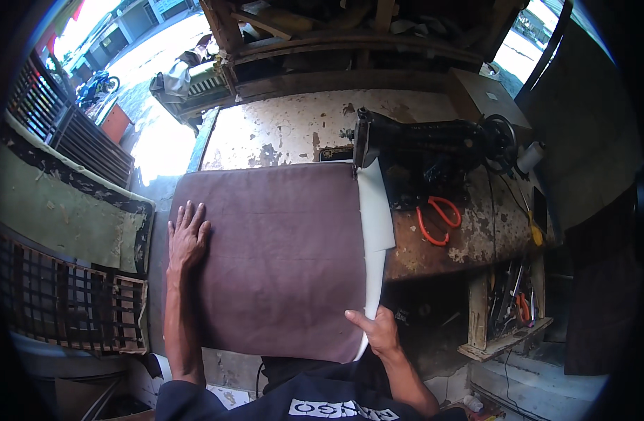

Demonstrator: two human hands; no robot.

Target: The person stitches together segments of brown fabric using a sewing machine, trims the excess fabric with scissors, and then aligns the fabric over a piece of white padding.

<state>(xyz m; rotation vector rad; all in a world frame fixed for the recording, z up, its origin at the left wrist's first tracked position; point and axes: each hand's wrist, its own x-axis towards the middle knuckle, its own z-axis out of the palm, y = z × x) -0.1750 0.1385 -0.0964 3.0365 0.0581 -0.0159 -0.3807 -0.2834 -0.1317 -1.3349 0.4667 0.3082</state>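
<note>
A large brown sheet of leather-like material (280, 245) lies across the table and hangs over its near edge. Along its right side a strip of white backing (376, 210) sticks out from under it. My left hand (188, 238) rests flat on the sheet's left part, fingers stretched out. At the near right corner my right hand (381, 331) pinches the edge, thumb on top and fingers hidden beneath. The far right corner of the sheet reaches the needle end of a black sewing machine (427, 140).
Orange-handled scissors (421, 223) lie right of the white strip. A thread cone (531, 157) and a yellow-handled tool (536, 233) are farther right. Below hangs a wooden tool rack (505, 349). Worn upholstered panels and a slatted frame (69, 295) stand at left.
</note>
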